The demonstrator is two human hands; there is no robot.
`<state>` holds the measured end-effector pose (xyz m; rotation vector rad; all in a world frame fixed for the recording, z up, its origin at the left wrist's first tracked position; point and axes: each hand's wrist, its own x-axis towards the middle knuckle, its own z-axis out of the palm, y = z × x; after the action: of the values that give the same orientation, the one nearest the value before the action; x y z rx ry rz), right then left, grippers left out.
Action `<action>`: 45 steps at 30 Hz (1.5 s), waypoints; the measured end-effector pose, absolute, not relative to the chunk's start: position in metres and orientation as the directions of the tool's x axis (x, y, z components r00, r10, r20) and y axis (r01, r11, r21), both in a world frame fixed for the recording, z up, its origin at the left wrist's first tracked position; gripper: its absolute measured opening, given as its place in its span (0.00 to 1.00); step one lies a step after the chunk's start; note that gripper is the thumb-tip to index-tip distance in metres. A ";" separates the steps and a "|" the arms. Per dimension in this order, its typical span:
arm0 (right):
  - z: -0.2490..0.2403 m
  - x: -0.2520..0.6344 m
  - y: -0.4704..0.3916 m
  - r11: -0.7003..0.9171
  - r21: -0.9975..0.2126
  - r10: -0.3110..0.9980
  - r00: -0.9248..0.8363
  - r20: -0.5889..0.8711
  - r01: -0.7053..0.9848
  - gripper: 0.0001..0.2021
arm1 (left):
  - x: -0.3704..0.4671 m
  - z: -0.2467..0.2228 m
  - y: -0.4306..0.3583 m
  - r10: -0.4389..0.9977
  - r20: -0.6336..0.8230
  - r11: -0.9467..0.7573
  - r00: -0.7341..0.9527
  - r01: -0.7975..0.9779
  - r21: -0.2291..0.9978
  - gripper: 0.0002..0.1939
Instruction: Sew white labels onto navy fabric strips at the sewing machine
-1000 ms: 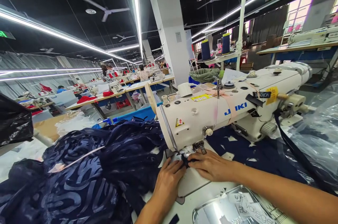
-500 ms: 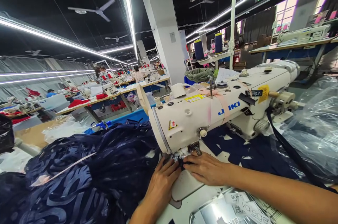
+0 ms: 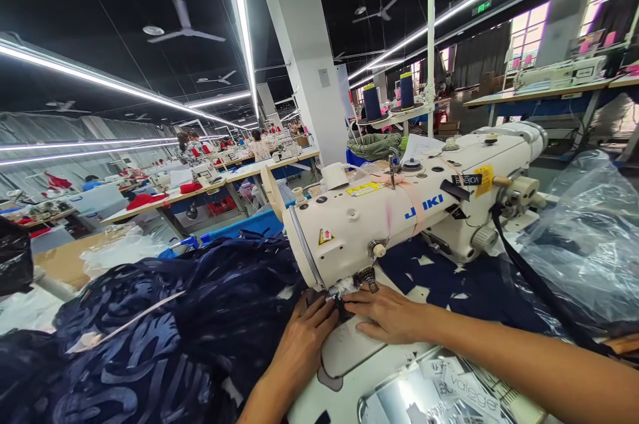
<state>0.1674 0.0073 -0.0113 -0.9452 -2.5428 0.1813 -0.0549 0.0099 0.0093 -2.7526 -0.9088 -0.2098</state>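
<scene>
Rows of sewing tables [image 3: 234, 177] stretch across the room well beyond the left hand [image 3: 299, 337], under strip lights. Just left of that hand lies the navy garment [image 3: 130, 337], a heap of sheer, patterned folds whose longer spread runs sideways toward the wrist; which end is its front I cannot tell. A pale strip [image 3: 144, 317] lies across it, slanting from near left up to far right. The left hand rests palm down, fingers extended and unclenched, tips close by the presser foot [image 3: 339, 289]. Dark cloth [image 3: 341, 309] shows between the hands there (whether it belongs to the heap is hidden). Facing it, the right hand [image 3: 392, 314] also lies low with fingers extended, pointing left; whether either pinches the cloth I cannot tell. Good work here probably calls for light, even pressure from both sides, the cloth flat, fingertips clear of the needle, and slack in the heap so it does not drag. Past the right hand, the sewing machine [image 3: 344, 231] points its long arm away to the right, over navy fabric [image 3: 479, 277], toward clear plastic [image 3: 589, 237].
</scene>
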 end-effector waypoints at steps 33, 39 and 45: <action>-0.004 0.178 0.003 0.813 0.079 0.517 -0.778 0.358 0.577 0.13 | -0.027 0.017 0.008 0.761 0.317 -0.494 0.566 0.822 -0.283 0.12; -0.001 0.171 -0.001 0.820 0.139 0.492 -0.809 0.322 0.555 0.10 | -0.029 0.016 0.010 0.756 0.319 -0.505 0.572 0.819 -0.271 0.11; -0.003 0.166 -0.002 0.808 0.167 0.502 -0.808 0.308 0.565 0.10 | -0.028 0.017 0.010 0.776 0.293 -0.488 0.558 0.826 -0.280 0.10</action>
<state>0.1661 -0.0025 -0.0031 -0.8244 -2.7450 -0.3681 -0.0276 0.0101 0.0172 -2.4084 -1.3037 -0.1784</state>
